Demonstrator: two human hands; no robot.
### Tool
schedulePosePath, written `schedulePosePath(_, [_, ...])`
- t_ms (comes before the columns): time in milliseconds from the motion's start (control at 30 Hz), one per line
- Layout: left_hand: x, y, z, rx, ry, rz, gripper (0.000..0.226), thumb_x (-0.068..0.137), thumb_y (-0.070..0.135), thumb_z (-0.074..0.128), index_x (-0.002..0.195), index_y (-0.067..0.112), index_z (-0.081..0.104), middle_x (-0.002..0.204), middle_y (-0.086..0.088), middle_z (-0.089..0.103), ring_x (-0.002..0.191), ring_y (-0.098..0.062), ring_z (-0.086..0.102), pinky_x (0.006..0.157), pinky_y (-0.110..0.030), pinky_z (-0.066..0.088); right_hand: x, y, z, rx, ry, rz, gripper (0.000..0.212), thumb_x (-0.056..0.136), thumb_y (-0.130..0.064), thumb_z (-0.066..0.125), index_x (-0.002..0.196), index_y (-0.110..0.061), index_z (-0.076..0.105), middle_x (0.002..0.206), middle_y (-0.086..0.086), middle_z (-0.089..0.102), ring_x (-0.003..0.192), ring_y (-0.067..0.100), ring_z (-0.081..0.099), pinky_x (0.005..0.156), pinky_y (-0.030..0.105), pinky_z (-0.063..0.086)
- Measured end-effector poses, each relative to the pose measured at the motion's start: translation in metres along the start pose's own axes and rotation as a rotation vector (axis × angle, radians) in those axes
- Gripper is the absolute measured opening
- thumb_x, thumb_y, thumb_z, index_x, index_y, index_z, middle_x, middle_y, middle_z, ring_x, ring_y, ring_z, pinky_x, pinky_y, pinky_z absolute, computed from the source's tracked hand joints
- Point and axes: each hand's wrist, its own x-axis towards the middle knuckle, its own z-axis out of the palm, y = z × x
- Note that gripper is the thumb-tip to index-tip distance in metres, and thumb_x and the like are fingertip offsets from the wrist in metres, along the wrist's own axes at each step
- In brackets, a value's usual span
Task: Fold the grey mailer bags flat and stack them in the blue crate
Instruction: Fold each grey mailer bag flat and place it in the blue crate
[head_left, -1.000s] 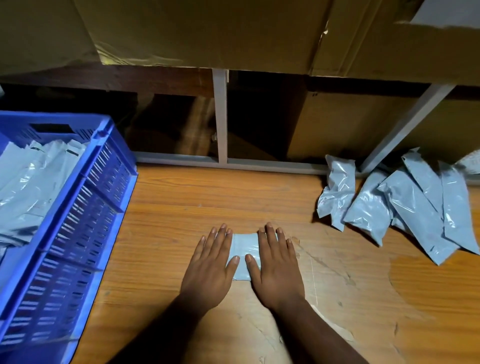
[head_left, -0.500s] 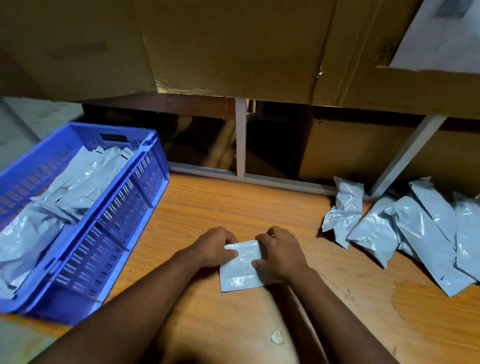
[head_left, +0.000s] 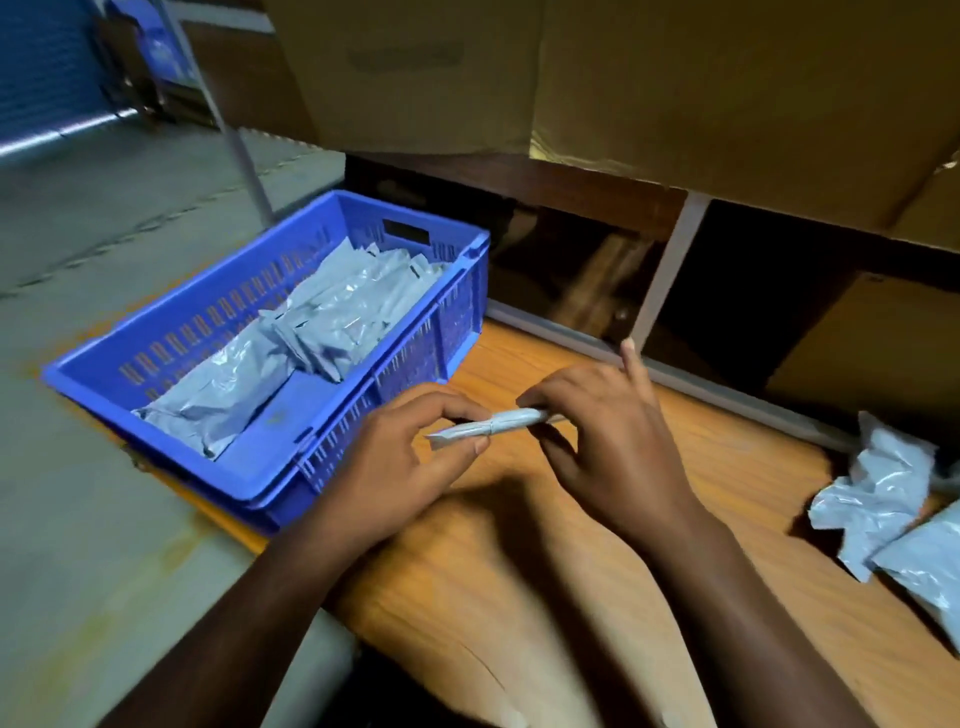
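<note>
Hands both up off the wooden tabletop (head_left: 727, 467), sharing one folded mailer bag (head_left: 493, 426) held in the air, seen edge-on, just off the near right corner of the blue crate (head_left: 332, 208). Left hand (head_left: 410, 462) pinching the bag's left end between thumb and curled fingers; right hand (head_left: 602, 431) pinching the right end, with one finger sticking up free. Step in hand, judging by this: carrying the folded bag over to the crate, which sits at the tabletop's left edge and already holds folded bags (head_left: 332, 317) toward its far right corner and a longer one (head_left: 218, 400) near its front. Best kept pinched across the fold so nothing springs open, lifted clear of the crate's slotted wall, then laid flat and square on the existing stack rather than dropped from a height. Worth pressing once with flat fingers after letting go, since slick plastic tends to unfold and slide. Unfolded bags (head_left: 883, 499) waiting crumpled at the tabletop's right edge, well apart from the crate.
</note>
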Motion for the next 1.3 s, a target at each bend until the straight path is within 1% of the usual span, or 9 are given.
schedulePosePath(133, [0.003, -0.012, -0.079, 0.077, 0.137, 0.092, 0.019, 0.086, 0.017, 0.078, 0.104, 0.012, 0.075, 0.107, 0.002, 0.071, 0.106, -0.012, 0.067, 0.095, -0.021, 0.046, 0.070, -0.062, 0.014, -0.052, 0.072, -0.154, 0.029, 0.081, -0.014, 0.075, 0.107, -0.025, 0.070, 0.107, -0.008, 0.065, 0.113, 0.021, 0.060, 0.124, 0.059, 0.011])
schedulePosePath(267, [0.003, -0.052, -0.163, 0.041, 0.188, 0.031, 0.024, 0.088, 0.029, 0.079, 0.107, 0.016, 0.073, 0.108, 0.005, 0.072, 0.106, -0.013, 0.068, 0.097, -0.024, 0.048, 0.137, -0.114, 0.055, -0.028, 0.049, -0.259, 0.030, 0.078, -0.014, 0.076, 0.105, -0.025, 0.070, 0.106, -0.008, 0.068, 0.110, 0.022, 0.061, 0.125, 0.056, 0.011])
schedulePosePath(433, [-0.003, -0.122, -0.243, 0.019, 0.189, -0.205, 0.023, 0.088, 0.030, 0.076, 0.107, 0.018, 0.074, 0.105, 0.008, 0.076, 0.098, -0.007, 0.072, 0.093, -0.028, 0.055, 0.209, -0.155, 0.143, -0.052, -0.265, -0.333, 0.025, 0.079, -0.023, 0.074, 0.103, -0.030, 0.070, 0.098, -0.007, 0.071, 0.103, 0.027, 0.063, 0.120, 0.056, 0.020])
schedulePosePath(567, [-0.009, -0.162, -0.281, 0.123, 0.291, -0.203, 0.011, 0.093, 0.022, 0.072, 0.104, 0.021, 0.075, 0.105, 0.011, 0.075, 0.103, -0.002, 0.068, 0.096, -0.024, 0.050, 0.237, -0.165, 0.225, -0.215, -0.458, -0.472, 0.021, 0.071, -0.021, 0.077, 0.090, -0.030, 0.075, 0.091, 0.000, 0.065, 0.093, 0.033, 0.062, 0.102, 0.050, 0.038])
schedulePosePath(767, [-0.012, -0.211, -0.303, 0.282, 0.378, -0.262, 0.029, 0.093, 0.025, 0.064, 0.118, 0.015, 0.074, 0.120, 0.004, 0.072, 0.114, -0.007, 0.065, 0.103, -0.029, 0.048, 0.254, -0.189, 0.287, -0.428, -0.378, -0.706, 0.016, 0.079, -0.018, 0.059, 0.071, -0.026, 0.070, 0.083, 0.003, 0.054, 0.087, 0.031, 0.054, 0.095, 0.045, 0.032])
schedulePosePath(900, [-0.016, -0.227, -0.300, 0.313, 0.382, -0.227, 0.026, 0.094, 0.023, 0.065, 0.116, 0.011, 0.074, 0.119, 0.002, 0.072, 0.114, -0.013, 0.065, 0.105, -0.027, 0.046, 0.254, -0.196, 0.299, -0.436, -0.376, -0.619, 0.009, 0.078, -0.021, 0.072, 0.071, -0.025, 0.067, 0.089, 0.002, 0.053, 0.090, 0.030, 0.052, 0.076, 0.041, 0.030])
schedulePosePath(1067, [-0.018, -0.232, -0.293, 0.288, 0.461, -0.205, 0.020, 0.092, 0.014, 0.064, 0.108, 0.013, 0.077, 0.117, 0.004, 0.073, 0.114, -0.010, 0.066, 0.105, -0.032, 0.048, 0.254, -0.176, 0.298, -0.232, -0.537, -0.516, 0.013, 0.073, -0.022, 0.084, 0.081, -0.028, 0.076, 0.088, 0.001, 0.058, 0.084, 0.031, 0.058, 0.058, 0.031, 0.042])
schedulePosePath(1200, [-0.017, -0.233, -0.293, 0.280, 0.490, -0.207, 0.018, 0.092, 0.012, 0.064, 0.104, 0.014, 0.078, 0.115, 0.005, 0.074, 0.113, -0.011, 0.067, 0.103, -0.035, 0.050, 0.252, -0.177, 0.305, -0.224, -0.521, -0.548, 0.012, 0.081, -0.024, 0.080, 0.091, -0.029, 0.079, 0.090, 0.002, 0.056, 0.087, 0.031, 0.057, 0.058, 0.032, 0.044])
schedulePosePath(1300, [-0.017, -0.233, -0.291, 0.285, 0.508, -0.198, 0.018, 0.092, 0.012, 0.064, 0.102, 0.014, 0.078, 0.114, 0.005, 0.074, 0.112, -0.012, 0.067, 0.102, -0.035, 0.050, 0.249, -0.189, 0.317, -0.321, -0.490, -0.489, 0.025, 0.078, -0.014, 0.080, 0.098, -0.015, 0.065, 0.098, 0.008, 0.055, 0.092, 0.034, 0.053, 0.060, 0.042, 0.052])
